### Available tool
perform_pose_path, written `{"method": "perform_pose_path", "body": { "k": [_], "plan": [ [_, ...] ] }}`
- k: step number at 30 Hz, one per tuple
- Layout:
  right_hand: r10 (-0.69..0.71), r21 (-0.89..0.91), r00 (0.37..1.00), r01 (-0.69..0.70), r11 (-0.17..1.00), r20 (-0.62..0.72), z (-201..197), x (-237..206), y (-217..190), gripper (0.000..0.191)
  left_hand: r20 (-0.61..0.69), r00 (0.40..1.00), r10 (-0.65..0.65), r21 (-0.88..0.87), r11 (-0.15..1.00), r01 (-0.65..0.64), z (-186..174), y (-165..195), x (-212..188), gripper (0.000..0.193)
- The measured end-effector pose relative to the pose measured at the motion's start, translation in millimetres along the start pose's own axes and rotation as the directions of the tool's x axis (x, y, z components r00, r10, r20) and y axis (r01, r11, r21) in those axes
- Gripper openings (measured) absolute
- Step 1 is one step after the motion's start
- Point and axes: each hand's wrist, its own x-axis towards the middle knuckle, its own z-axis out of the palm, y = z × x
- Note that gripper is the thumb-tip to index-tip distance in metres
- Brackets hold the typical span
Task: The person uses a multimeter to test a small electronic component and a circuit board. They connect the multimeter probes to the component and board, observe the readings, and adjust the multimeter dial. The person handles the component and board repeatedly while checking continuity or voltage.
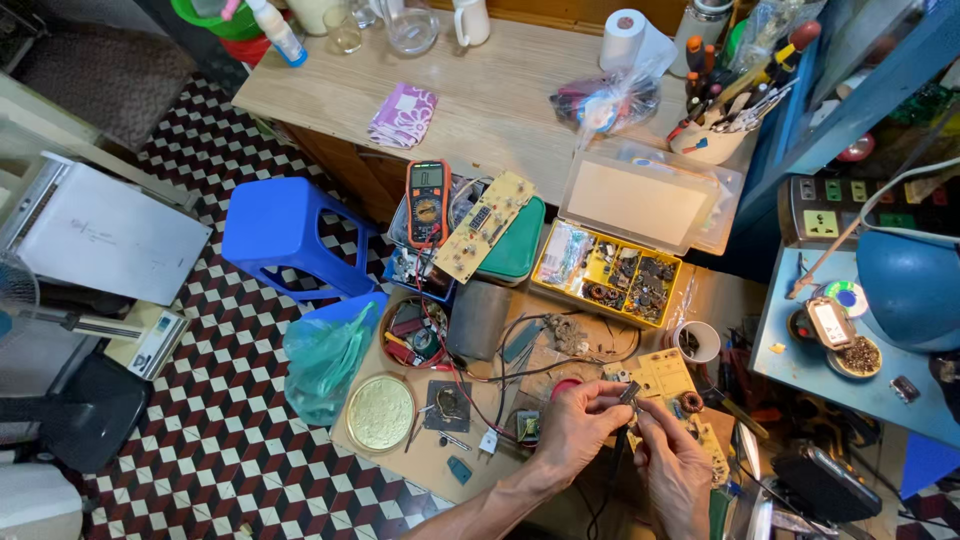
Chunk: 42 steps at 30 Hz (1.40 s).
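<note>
My left hand (575,425) and my right hand (675,470) meet low in the head view, above a cluttered work board. Both pinch a small dark electronic part (630,392) between fingertips. Just beyond the fingers lies a pale yellow circuit board (665,375) with a copper coil (690,402) on it. Black and red wires (500,370) trail across the board to the left of my left hand.
An open yellow parts box (610,275) with a clear lid stands behind. A multimeter (427,200) and a long circuit board (487,225) rest on a green container. A blue stool (280,235), a green plastic bag (325,360) and a round gold lid (380,412) lie left.
</note>
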Motion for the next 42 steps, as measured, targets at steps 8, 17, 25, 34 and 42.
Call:
{"method": "perform_pose_path", "body": {
  "k": [8, 17, 25, 34, 42],
  "plan": [
    [-0.013, -0.029, 1.0, 0.013, 0.999, 0.001, 16, -9, 20, 0.03, -0.002, 1.0, 0.019, -0.108, 0.994, -0.019, -22, -2, -22, 0.034],
    [-0.014, -0.089, 0.999, 0.01, 0.996, -0.044, 28, -32, 73, 0.029, 0.023, 0.998, -0.059, -0.16, 0.985, 0.062, -61, -16, -54, 0.035],
    [0.036, -0.072, 0.998, -0.04, 0.997, -0.058, 37, -41, 83, 0.029, 0.058, 0.99, -0.132, -0.195, 0.971, 0.14, -81, -15, -62, 0.036],
    [-0.007, -0.08, 1.0, 0.005, 0.997, -0.02, 67, -48, 42, 0.028, 0.042, 0.989, -0.143, -0.11, 0.983, 0.147, -91, 8, -52, 0.041],
    [-0.179, -0.058, 0.978, 0.185, 0.981, 0.104, 59, -79, 21, 0.029, 0.107, 0.989, -0.106, -0.135, 0.983, 0.121, -87, -3, -50, 0.038]
  ]
}}
